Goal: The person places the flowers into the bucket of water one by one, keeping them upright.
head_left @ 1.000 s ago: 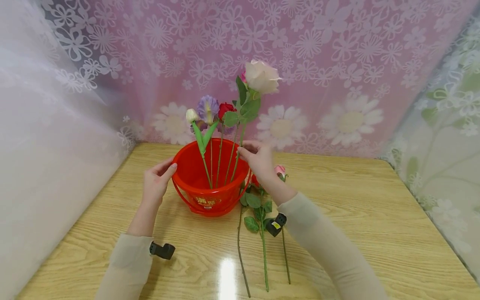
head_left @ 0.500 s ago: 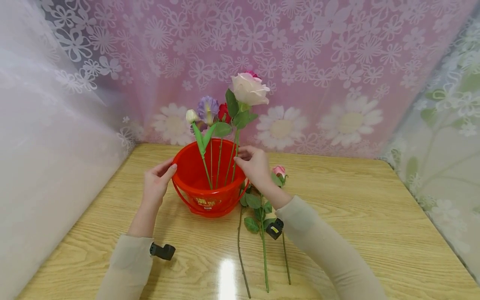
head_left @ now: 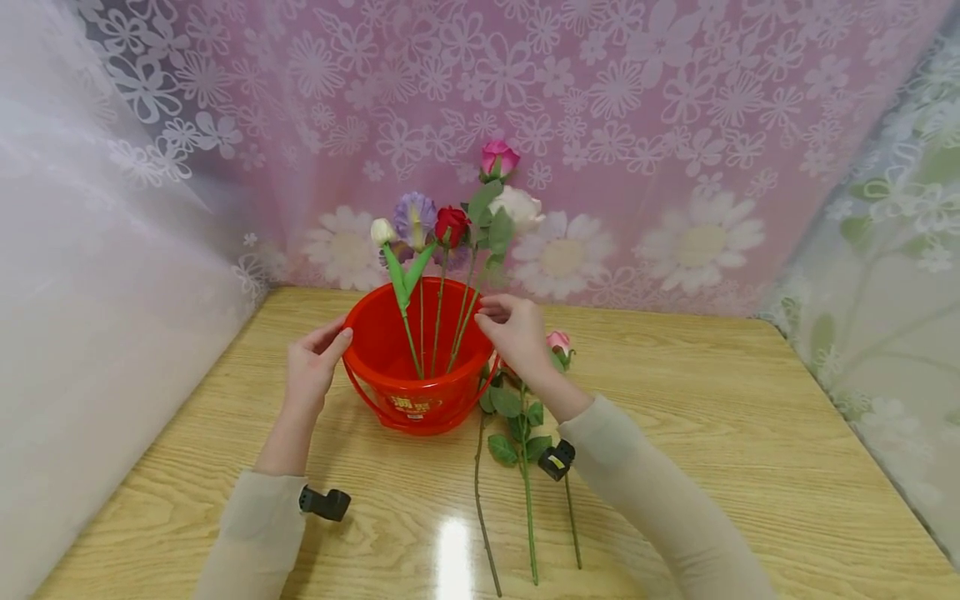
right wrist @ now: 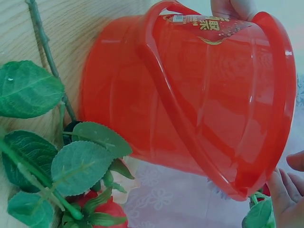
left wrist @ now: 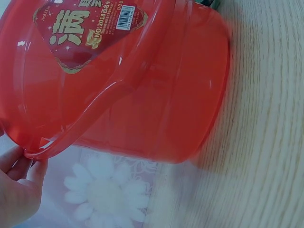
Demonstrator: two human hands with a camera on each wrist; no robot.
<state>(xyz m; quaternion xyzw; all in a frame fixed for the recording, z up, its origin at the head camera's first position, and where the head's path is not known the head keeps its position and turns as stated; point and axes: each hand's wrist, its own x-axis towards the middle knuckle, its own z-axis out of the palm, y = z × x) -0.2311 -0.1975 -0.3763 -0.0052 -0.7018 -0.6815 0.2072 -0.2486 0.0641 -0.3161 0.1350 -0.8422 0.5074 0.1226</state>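
Note:
A red plastic bucket stands on the table, its handle hanging down in front. My left hand holds the bucket's left rim between thumb and fingers, by the handle's joint in the left wrist view. At the right rim is my right hand, its thumb apart from the fingers and no stem between them. Inside the bucket stand a white tulip, a purple iris, a red rose, a pink rose and a white rose leaning right over the rim.
Beside the bucket on the wooden table lie several more flowers with long stems, among them a light pink rose and a red flower with green leaves. A pink floral curtain hangs behind.
The right hand has let go of the white rose's stem and moved slightly right. The white rose has tipped down to the right, uncovering the pink rose. The left hand has stayed on the bucket.

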